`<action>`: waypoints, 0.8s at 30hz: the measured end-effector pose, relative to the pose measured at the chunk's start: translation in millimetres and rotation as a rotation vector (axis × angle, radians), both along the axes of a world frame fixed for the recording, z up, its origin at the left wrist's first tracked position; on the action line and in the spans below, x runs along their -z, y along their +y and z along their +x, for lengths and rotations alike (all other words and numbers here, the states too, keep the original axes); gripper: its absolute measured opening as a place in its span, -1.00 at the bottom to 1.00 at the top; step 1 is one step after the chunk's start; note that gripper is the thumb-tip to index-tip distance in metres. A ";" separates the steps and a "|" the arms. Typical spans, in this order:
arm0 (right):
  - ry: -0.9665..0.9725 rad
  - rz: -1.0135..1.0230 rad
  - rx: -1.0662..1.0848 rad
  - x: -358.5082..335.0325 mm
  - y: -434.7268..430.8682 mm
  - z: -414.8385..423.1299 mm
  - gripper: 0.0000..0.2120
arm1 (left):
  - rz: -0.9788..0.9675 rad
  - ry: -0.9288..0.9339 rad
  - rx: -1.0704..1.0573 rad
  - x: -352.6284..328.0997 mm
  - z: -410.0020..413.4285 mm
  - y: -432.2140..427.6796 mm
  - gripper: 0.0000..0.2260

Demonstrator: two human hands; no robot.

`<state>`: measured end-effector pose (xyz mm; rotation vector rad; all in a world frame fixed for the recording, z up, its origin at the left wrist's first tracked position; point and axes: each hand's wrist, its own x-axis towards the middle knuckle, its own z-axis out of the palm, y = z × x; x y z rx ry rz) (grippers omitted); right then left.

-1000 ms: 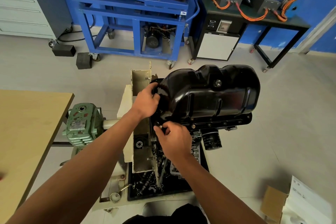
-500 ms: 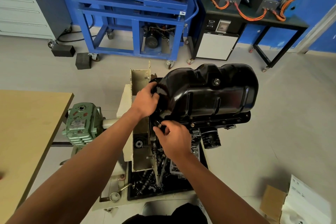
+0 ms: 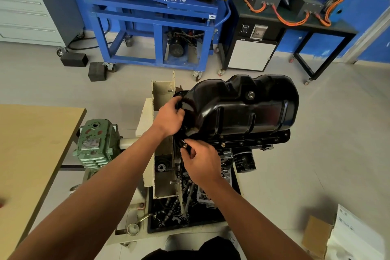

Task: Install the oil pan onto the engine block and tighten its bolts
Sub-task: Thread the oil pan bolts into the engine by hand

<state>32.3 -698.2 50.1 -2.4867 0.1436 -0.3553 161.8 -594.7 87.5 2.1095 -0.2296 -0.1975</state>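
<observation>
The glossy black oil pan (image 3: 242,110) sits on the upturned engine block (image 3: 226,159), which is held in a cream stand. My left hand (image 3: 169,119) grips the pan's left end. My right hand (image 3: 199,161) pinches a small brass-coloured bolt (image 3: 185,145) at the pan's near left flange corner. Another bolt (image 3: 223,144) sits in the near flange, and further along dark holes or bolt heads show. A drain plug (image 3: 251,95) sits on top of the pan.
A black oil filter (image 3: 244,161) hangs below the flange at the right. A black tray (image 3: 215,217) of engine parts lies under the block. The green gearbox (image 3: 96,145) and a wooden table (image 3: 27,154) are left. Cardboard and paper (image 3: 337,236) lie on the floor right.
My right hand's fingers have shifted slightly on the bolt at the flange corner. My left hand stays on the pan's left end.
</observation>
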 end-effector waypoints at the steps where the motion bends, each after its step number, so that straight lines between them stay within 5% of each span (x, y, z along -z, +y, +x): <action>1: 0.009 -0.008 -0.009 -0.3 -0.2 -0.1 -0.80 | -0.001 0.011 -0.002 0.5 0.2 -0.3 -0.57; 5: 0.072 -0.053 0.042 -3.2 3.9 1.9 -0.89 | -0.058 0.072 -0.007 0.3 0.6 0.6 -0.61; 8: 0.122 -0.130 0.090 -5.7 6.0 6.8 -0.77 | -0.144 0.154 -0.029 -2.1 -3.9 0.9 -0.66; 16: -0.010 -0.055 -0.023 0.3 2.9 -3.3 -0.77 | -0.639 0.556 -0.130 10.3 -21.1 19.9 -0.73; 21: 0.081 -0.123 0.066 -3.9 5.2 2.5 -0.78 | -0.830 0.727 -0.120 12.5 -32.1 27.4 -0.63; 24: -0.040 0.041 0.021 -10.9 4.8 2.9 -0.76 | -0.841 0.738 -0.097 7.8 -38.1 26.6 -0.61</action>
